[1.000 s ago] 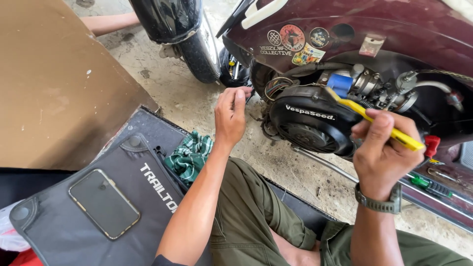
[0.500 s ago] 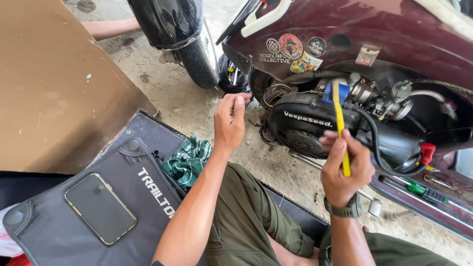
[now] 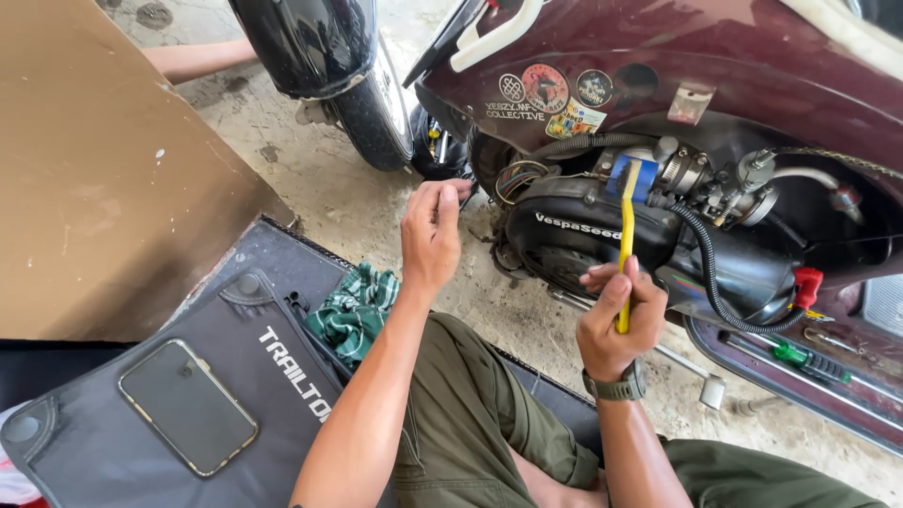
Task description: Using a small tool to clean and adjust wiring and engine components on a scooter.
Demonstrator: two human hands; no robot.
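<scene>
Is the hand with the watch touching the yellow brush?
Touching. The head view shows the right hand with its fingers wrapped around the lower handle of the yellow brush, which points up at the scooter engine.

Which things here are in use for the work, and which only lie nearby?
In use: right hand holding yellow tool; left hand at scooter engine.
Lying about: phone, green checked cloth, green-handled screwdriver, black mat.
</scene>
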